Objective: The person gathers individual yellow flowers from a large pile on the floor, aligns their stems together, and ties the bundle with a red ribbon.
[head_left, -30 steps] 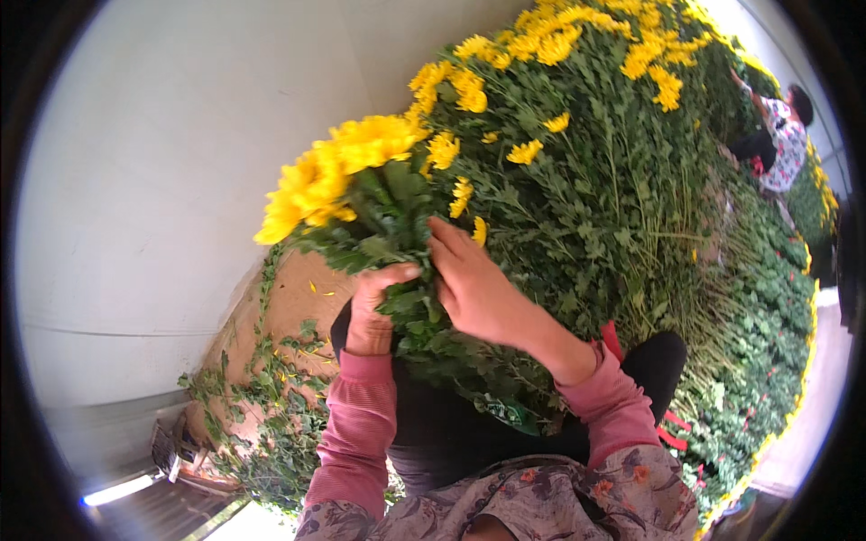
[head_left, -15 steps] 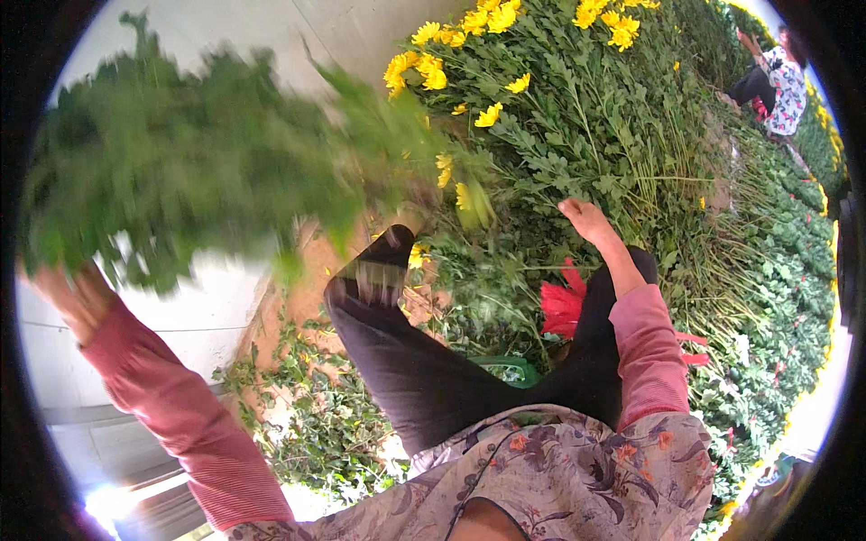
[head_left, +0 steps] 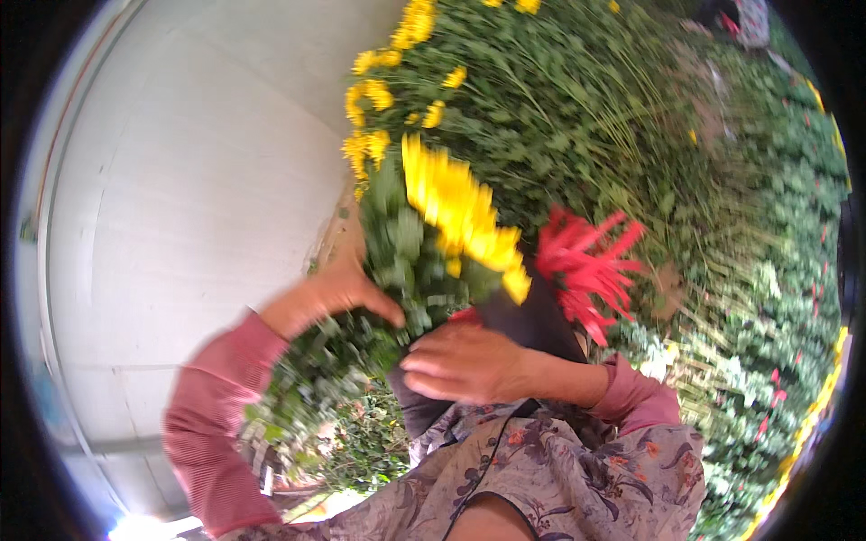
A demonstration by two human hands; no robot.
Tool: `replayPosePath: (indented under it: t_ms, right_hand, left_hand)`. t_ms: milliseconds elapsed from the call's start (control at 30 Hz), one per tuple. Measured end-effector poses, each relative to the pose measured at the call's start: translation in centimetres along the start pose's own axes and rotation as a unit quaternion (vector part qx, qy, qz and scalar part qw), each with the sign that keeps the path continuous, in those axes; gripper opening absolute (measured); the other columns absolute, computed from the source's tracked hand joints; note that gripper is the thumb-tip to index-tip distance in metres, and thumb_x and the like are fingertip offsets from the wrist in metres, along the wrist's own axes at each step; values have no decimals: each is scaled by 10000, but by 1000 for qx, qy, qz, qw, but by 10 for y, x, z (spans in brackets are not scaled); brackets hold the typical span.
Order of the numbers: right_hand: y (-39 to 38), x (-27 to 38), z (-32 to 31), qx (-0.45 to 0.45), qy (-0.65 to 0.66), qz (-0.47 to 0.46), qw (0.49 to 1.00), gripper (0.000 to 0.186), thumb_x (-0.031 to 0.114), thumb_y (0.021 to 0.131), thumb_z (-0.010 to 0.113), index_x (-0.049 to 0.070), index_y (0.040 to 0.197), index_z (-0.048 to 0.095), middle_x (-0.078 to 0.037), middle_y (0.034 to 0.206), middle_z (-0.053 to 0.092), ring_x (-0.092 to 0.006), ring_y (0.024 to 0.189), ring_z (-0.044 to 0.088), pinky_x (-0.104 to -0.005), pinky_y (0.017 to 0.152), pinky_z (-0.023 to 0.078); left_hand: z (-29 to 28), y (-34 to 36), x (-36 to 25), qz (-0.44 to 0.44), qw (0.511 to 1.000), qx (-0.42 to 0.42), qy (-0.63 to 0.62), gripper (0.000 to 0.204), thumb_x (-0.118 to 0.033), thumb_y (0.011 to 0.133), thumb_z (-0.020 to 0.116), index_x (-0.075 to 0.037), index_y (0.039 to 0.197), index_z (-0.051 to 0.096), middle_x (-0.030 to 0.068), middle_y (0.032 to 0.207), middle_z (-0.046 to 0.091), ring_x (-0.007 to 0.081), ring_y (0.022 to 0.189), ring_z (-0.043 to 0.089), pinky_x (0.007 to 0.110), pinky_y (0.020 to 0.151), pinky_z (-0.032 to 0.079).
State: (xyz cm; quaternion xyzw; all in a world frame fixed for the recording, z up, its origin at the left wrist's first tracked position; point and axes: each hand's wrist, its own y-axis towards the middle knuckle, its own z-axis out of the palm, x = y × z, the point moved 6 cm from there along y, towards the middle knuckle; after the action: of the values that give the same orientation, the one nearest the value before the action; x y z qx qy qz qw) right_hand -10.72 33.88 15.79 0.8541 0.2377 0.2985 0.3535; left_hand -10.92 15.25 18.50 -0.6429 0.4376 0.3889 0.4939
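A bunch of yellow chrysanthemums (head_left: 458,212) leans upward over my lap, its blooms smeared by motion and its leafy green stems below. My left hand (head_left: 347,287) curves round the left of these stems, thumb reaching right. Just below the blooms, my right hand (head_left: 460,362) lies low over my dark-clad leg, fingers bent and pressed together, with a bit of red behind it; what it holds is hidden. Red ribbon strips (head_left: 591,266) fan out beside my leg to the right of the bunch.
A large heap of cut yellow-flowered stems (head_left: 595,117) fills the back and right, with a leafy row edged in yellow blooms (head_left: 776,270) farther right. A pale wall (head_left: 180,144) runs along the left. Another person (head_left: 749,20) is partly visible at top right.
My left hand has swung the bunch from the far left back to the middle, blooms now upright. My right hand has moved down and leftward beside it. The view has shifted.
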Motion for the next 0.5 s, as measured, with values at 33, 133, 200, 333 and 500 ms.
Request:
replayPosePath:
  t_ms: [33,133,200,333,500]
  right_hand:
    - [-1,7,5,-33,-15,-8,999,408,192,808,649,106,1199,572,-106,1227,559,-256,1166,548,-407,993,429]
    - [-6,-6,17,10,-10,65,998,565,209,789,652,91,1316,486,-139,1342,481,-325,1261,455,-492,1110,272]
    - [-26,-26,38,45,-51,127,990,606,242,812,604,91,1370,422,-194,1324,481,-387,1266,434,-524,1133,214]
    - [-21,-38,64,59,-234,138,961,552,254,863,513,72,1377,422,-141,1022,588,-293,1045,533,-447,992,341]
    - [-18,-62,58,121,-260,180,941,536,256,870,515,84,1373,452,-49,817,586,-219,842,539,-389,896,370]
  left_hand:
    - [17,-7,52,-87,995,35,-29,773,23,567,853,-36,1275,548,43,1159,647,182,1092,567,334,970,450]
    - [53,-34,158,-266,959,93,-39,646,-57,656,805,-31,1251,554,53,1154,639,177,1073,571,330,943,457]
    - [62,-32,179,-268,954,125,43,595,-82,707,760,-27,1259,543,69,1194,612,188,1090,566,335,952,451]
    - [45,-31,168,-138,931,152,302,500,-132,810,670,-18,1274,522,101,1273,557,208,1125,557,346,969,439]
    - [24,-85,106,-209,963,-162,54,701,-203,763,741,10,1357,434,189,1333,505,334,1198,519,396,1036,386]
